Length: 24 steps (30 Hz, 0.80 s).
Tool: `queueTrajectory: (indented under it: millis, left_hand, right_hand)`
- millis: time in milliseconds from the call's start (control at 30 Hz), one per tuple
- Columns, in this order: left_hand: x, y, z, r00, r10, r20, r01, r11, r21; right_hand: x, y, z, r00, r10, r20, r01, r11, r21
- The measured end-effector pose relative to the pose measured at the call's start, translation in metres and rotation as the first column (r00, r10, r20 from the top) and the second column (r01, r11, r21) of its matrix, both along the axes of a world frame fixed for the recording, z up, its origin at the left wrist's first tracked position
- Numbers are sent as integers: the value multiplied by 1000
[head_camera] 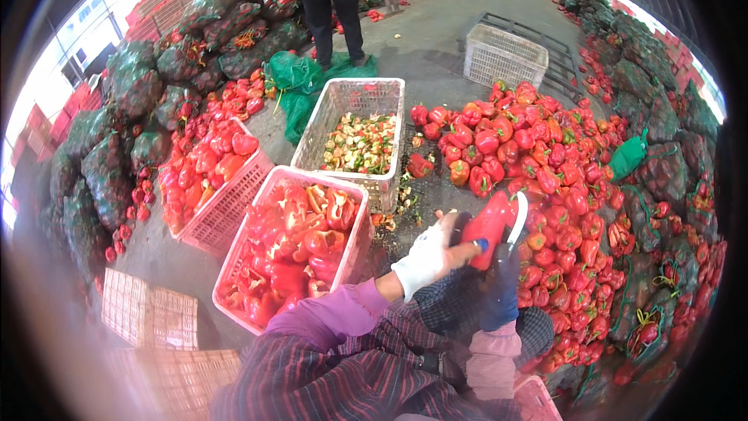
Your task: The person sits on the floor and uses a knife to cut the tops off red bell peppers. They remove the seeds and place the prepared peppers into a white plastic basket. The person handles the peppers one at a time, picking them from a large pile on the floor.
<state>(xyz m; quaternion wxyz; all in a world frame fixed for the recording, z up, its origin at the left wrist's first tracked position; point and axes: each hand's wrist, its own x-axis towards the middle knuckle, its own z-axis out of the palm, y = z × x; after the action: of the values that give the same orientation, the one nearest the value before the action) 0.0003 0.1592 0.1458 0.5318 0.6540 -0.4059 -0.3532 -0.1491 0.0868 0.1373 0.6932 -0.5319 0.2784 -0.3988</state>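
My left hand (pixel 431 258), in a white glove with bare fingers showing, grips a large red bell pepper (pixel 491 225) in front of my knees. The pepper is slightly blurred. Right against it, my right hand (pixel 501 287) wears a dark blue glove and holds a small curved knife (pixel 519 216), its pale blade pointing up along the pepper's right side. The knife's handle is hidden in the glove. To the left, a pink plastic crate (pixel 350 278) holds cut-open red peppers (pixel 292 240). Beyond it, a whitish crate (pixel 380 187) contains cut-out pepper cores (pixel 359 143).
A heap of whole red peppers (pixel 543 187) lies on my right. Another pink crate (pixel 231 202) of peppers stands left. Filled mesh sacks (pixel 134 76) line both sides. A person (pixel 330 0) stands ahead by green netting (pixel 298 82). An upturned crate (pixel 505 55) rests farther off.
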Motion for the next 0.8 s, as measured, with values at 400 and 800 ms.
queueTrajectory:
  millis: [400,800]
  left_hand:
    - [9,29,4,872,-29,-488,-86,973,-212]
    - [26,49,17,973,225,44,-211,955,-206]
  right_hand:
    - [25,-32,-12,950,189,-247,-204,978,-37]
    - [31,-22,28,966,132,-222,-126,991,39]
